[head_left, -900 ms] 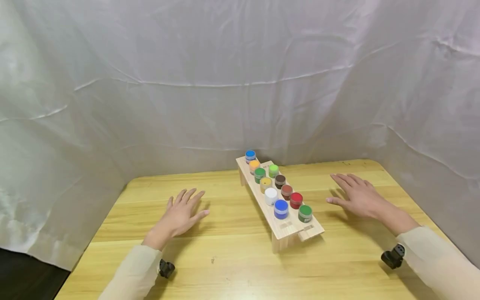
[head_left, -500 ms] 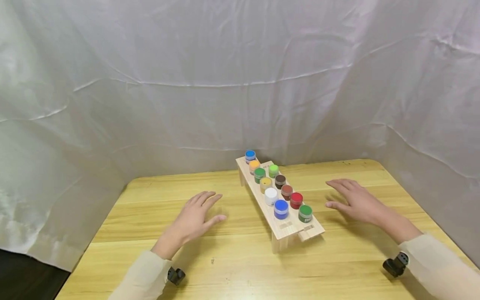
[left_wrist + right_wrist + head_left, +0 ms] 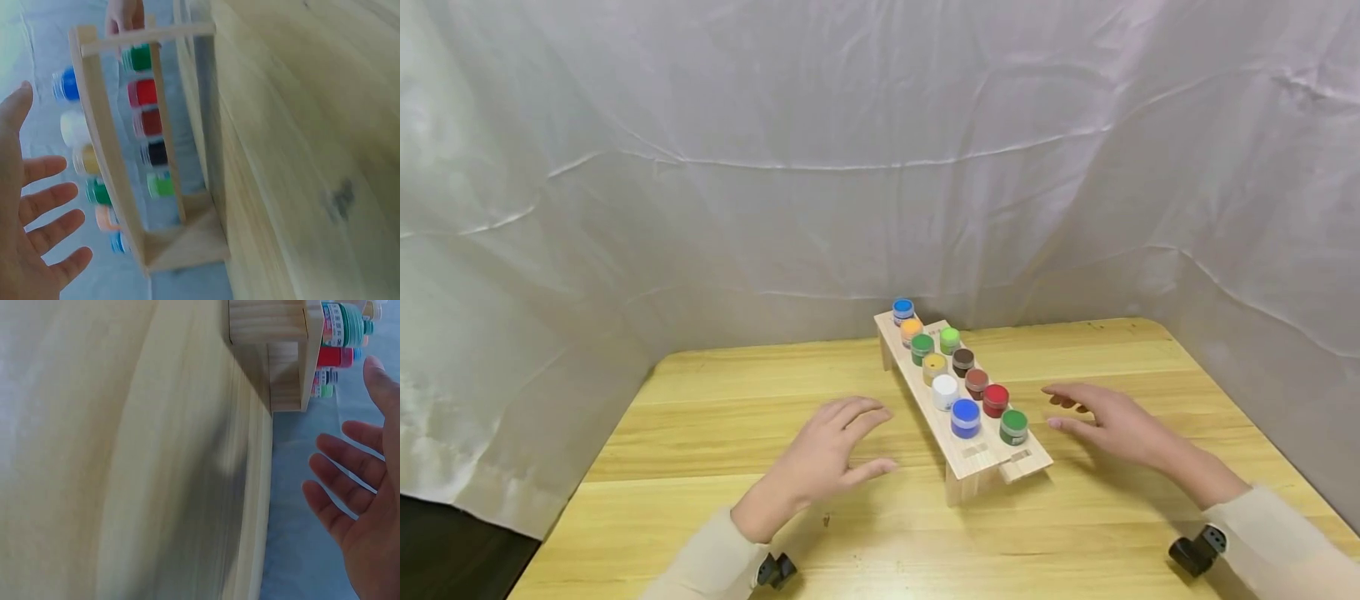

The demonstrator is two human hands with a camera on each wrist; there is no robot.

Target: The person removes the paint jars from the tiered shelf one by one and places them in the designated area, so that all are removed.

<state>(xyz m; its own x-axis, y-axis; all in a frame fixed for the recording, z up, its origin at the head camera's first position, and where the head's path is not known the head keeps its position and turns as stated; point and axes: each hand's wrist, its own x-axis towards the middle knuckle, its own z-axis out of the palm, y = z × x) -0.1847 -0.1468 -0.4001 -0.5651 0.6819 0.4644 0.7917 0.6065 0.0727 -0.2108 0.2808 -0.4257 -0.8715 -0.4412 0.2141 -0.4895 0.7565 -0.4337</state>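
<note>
A two-level wooden rack [image 3: 973, 458] stands at an angle on the table, with small paint jars in two rows. Its left, higher row runs from a light blue jar [image 3: 902, 312] at the back to a dark blue jar [image 3: 966, 418] in front, with a white jar [image 3: 945, 392] behind that. The lower right row has a red jar [image 3: 996, 400] and a green jar [image 3: 1013, 427] at its front end. My left hand [image 3: 816, 454] hovers left of the rack, fingers spread and empty. To the right, my right hand [image 3: 1120, 425] is also empty, fingers slightly bent, touching no jar.
The wooden table [image 3: 700, 433] has a small dark mark near its front. A grey cloth [image 3: 790, 233] hangs behind and along both sides. Black wrist cameras sit at both sleeves.
My left hand has moved right, closer to the rack. My right hand has come slightly lower and nearer, its fingers more bent. Rack and jars have stayed in place.
</note>
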